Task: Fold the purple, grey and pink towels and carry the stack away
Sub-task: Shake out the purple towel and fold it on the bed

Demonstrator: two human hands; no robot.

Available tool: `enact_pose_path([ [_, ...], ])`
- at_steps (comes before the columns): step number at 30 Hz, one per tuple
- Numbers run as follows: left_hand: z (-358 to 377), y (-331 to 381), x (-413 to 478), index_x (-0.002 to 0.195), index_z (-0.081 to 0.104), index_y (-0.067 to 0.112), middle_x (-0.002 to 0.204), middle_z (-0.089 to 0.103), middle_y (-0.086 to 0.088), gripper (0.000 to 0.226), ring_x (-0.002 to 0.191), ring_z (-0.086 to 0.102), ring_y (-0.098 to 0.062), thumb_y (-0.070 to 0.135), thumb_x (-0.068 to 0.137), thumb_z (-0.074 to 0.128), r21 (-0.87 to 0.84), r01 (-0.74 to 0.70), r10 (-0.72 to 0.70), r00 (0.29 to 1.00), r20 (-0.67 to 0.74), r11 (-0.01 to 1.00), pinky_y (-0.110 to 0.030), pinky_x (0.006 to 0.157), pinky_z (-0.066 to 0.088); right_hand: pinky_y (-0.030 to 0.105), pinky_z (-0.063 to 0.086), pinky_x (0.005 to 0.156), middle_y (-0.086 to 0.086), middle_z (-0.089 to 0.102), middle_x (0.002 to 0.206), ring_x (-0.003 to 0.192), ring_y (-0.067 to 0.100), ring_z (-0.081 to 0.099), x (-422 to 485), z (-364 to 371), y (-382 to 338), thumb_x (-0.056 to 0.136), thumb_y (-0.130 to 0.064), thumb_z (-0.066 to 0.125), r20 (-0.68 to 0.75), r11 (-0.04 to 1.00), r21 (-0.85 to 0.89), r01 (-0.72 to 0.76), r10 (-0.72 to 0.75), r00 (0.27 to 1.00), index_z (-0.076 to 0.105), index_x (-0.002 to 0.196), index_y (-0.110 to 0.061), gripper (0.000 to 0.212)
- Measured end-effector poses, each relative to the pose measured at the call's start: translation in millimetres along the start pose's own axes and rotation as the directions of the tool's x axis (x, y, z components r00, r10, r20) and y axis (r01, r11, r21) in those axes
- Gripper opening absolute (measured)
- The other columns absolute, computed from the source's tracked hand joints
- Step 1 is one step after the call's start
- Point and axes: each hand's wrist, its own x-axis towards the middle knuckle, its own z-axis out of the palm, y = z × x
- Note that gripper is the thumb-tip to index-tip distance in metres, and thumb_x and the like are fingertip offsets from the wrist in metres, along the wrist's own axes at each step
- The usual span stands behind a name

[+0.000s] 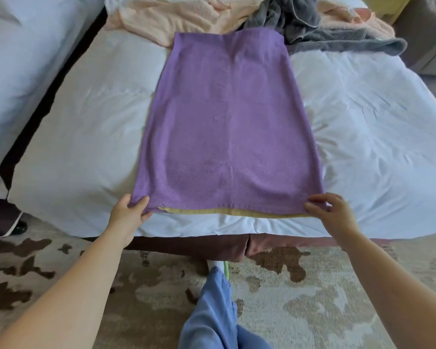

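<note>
The purple towel [227, 127] lies flat down the middle of the frame, its near edge just short of the bed's [86, 137] lower edge, with wide bare stretches of white cover to its left and right. Its far edge touches the crumpled pink towel [166, 18] at upper centre and the heaped grey towel [312, 28] at upper right. The left hand [129, 210] grips the near left corner, thumb on top; the right hand [330, 210] pinches the near right corner with curled fingers. A second bed [18, 71] fills the upper left, separated by a dark gap. Below lies a beige carpet [312, 298] with brown blotches, and a blue trouser leg [212, 311] at bottom centre. The purple cloth is smooth, faintly creased lengthwise, with a pale yellow strip [237, 212] showing beneath its near edge.
</note>
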Motion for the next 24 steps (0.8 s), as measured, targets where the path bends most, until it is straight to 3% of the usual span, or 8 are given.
enact_pose_path([
  [3, 1.3, 0.6, -1.6, 0.112, 0.058, 0.004, 0.115, 0.064, -0.009, 0.025, 0.104, 0.063, -0.020, 0.022, 0.093, 0.059, -0.071, 0.063, -0.061, 0.998, 0.020, 0.996, -0.034, 0.090, 0.049, 0.033, 0.049, 0.084, 0.000, 0.049, 0.118, 0.085, 0.025, 0.061, -6.8, -5.5, 4.8, 0.069, -0.013, 0.083, 0.109, 0.998, -0.067, 0.012, -0.005, 0.994, 0.071, 0.101, -0.008, 0.034],
  [6, -0.6, 3.7, -1.3, 0.103, 0.061, 0.007, 0.104, 0.067, -0.004, 0.018, 0.097, 0.064, -0.015, 0.022, 0.094, 0.057, -0.109, 0.094, -0.091, 0.995, 0.029, 0.990, -0.034, 0.091, 0.048, 0.008, 0.044, 0.067, -0.001, 0.054, 0.109, 0.076, 0.016, 0.059, -9.2, -13.7, 8.9, 0.076, -0.013, 0.078, 0.035, 0.997, -0.061, 0.052, -0.050, 0.998, 0.071, 0.090, -0.012, 0.016],
  [8, -6.3, 3.4, -1.7, 0.095, 0.065, 0.009, 0.102, 0.068, -0.002, 0.008, 0.094, 0.064, -0.012, 0.015, 0.092, 0.060, -0.082, 0.075, -0.073, 0.997, 0.025, 0.994, -0.033, 0.092, 0.048, 0.003, 0.039, 0.056, -0.001, 0.063, 0.091, 0.068, 0.010, 0.057, -9.8, -21.8, 12.1, 0.079, -0.015, 0.075, -0.029, 0.999, -0.028, 0.026, -0.027, 0.999, 0.071, 0.084, -0.014, 0.006],
  [10, -14.4, 4.0, -1.2, 0.092, 0.066, 0.010, 0.101, 0.068, -0.004, 0.005, 0.091, 0.065, -0.012, 0.010, 0.090, 0.062, -0.055, 0.044, -0.044, 0.999, 0.008, 0.998, -0.032, 0.091, 0.048, 0.006, 0.039, 0.051, -0.001, 0.067, 0.075, 0.064, 0.011, 0.057, -11.9, -28.4, 14.6, 0.080, -0.013, 0.073, -0.026, 0.999, 0.026, -0.019, 0.019, 0.999, 0.071, 0.087, -0.013, 0.007],
  [14, -24.5, 12.1, -2.7, 0.093, 0.061, 0.014, 0.101, 0.066, -0.009, 0.015, 0.082, 0.065, -0.011, 0.002, 0.086, 0.065, 0.033, -0.006, 0.007, 1.000, -0.020, 0.999, -0.021, 0.071, 0.054, 0.029, 0.052, 0.072, 0.009, 0.070, 0.077, 0.076, 0.022, 0.067, -15.7, -35.7, 11.6, 0.084, -0.008, 0.067, 0.029, 0.999, 0.029, -0.044, 0.043, 0.999, 0.068, 0.089, -0.010, 0.005],
  [16, -27.7, 19.7, -7.9, 0.101, 0.050, 0.020, 0.094, 0.062, -0.012, 0.034, 0.078, 0.064, -0.014, -0.003, 0.084, 0.066, 0.052, -0.057, 0.058, 0.998, -0.029, 0.997, -0.017, 0.062, 0.055, 0.014, 0.050, 0.064, 0.011, 0.069, 0.075, 0.070, 0.017, 0.068, -17.1, -39.6, 6.9, 0.086, -0.007, 0.065, 0.037, 0.998, 0.040, -0.053, 0.051, 0.998, 0.066, 0.091, -0.006, 0.005],
  [19, -30.5, 37.6, -21.4, 0.093, 0.057, 0.031, 0.095, 0.060, -0.008, 0.036, 0.081, 0.062, -0.012, -0.004, 0.086, 0.063, 0.145, -0.173, 0.166, 0.984, 0.061, 0.974, -0.023, 0.072, 0.056, 0.006, 0.042, 0.048, 0.011, 0.067, 0.071, 0.055, 0.003, 0.065, -18.9, -51.2, -5.5, 0.087, -0.008, 0.065, 0.055, 0.999, 0.020, -0.046, 0.045, 0.997, 0.066, 0.089, -0.007, 0.003],
  [24, -29.3, 87.2, -45.3, 0.088, 0.071, 0.022, 0.104, 0.063, -0.005, 0.018, 0.085, 0.059, -0.006, 0.005, 0.085, 0.067, 0.266, -0.288, 0.256, 0.955, 0.149, 0.920, -0.024, 0.087, 0.045, 0.025, 0.040, 0.055, 0.006, 0.062, 0.070, 0.058, 0.016, 0.054, -18.9, -81.9, -47.2, 0.077, -0.006, 0.074, 0.107, 0.995, -0.098, 0.028, -0.018, 0.994, 0.066, 0.092, -0.013, 0.018],
])
